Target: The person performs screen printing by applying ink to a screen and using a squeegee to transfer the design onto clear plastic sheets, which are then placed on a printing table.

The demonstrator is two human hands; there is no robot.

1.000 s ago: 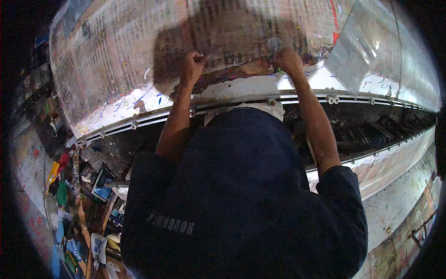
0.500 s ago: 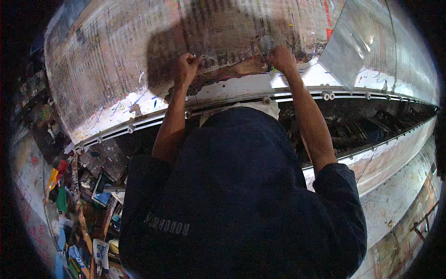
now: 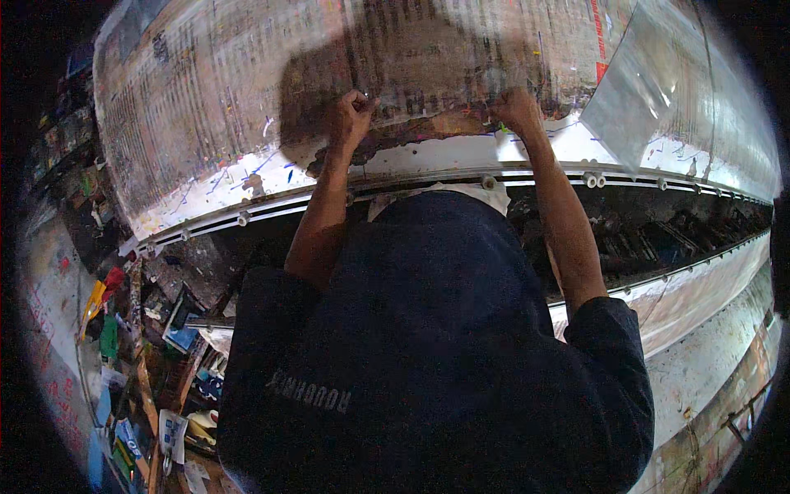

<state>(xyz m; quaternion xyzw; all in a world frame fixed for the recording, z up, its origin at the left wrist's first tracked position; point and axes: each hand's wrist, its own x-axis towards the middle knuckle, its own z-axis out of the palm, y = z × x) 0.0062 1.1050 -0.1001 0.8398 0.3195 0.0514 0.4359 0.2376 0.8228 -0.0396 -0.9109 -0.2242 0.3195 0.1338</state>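
Observation:
My left hand is raised against the stained, streaked panel, its fingers curled in a pinch; a tiny pale bit shows at the fingertips, too small to name. My right hand is closed at the panel a little right of it; what it holds, if anything, is hidden, with a faint translucent patch just above. Between and below my hands runs a ragged dark-brown patch above a white band. My head's shadow darkens the surface around my hands.
A grey shiny sheet lies on the panel at right. A rail with white rollers borders a dark slot. A lower panel runs beneath. Piled scraps of paper, board and plastic fill the lower left. My dark top fills the lower middle.
The view shifted slightly left and up, then back right and down. My hands stay closed at nearly the same places on the panel, with little visible movement.

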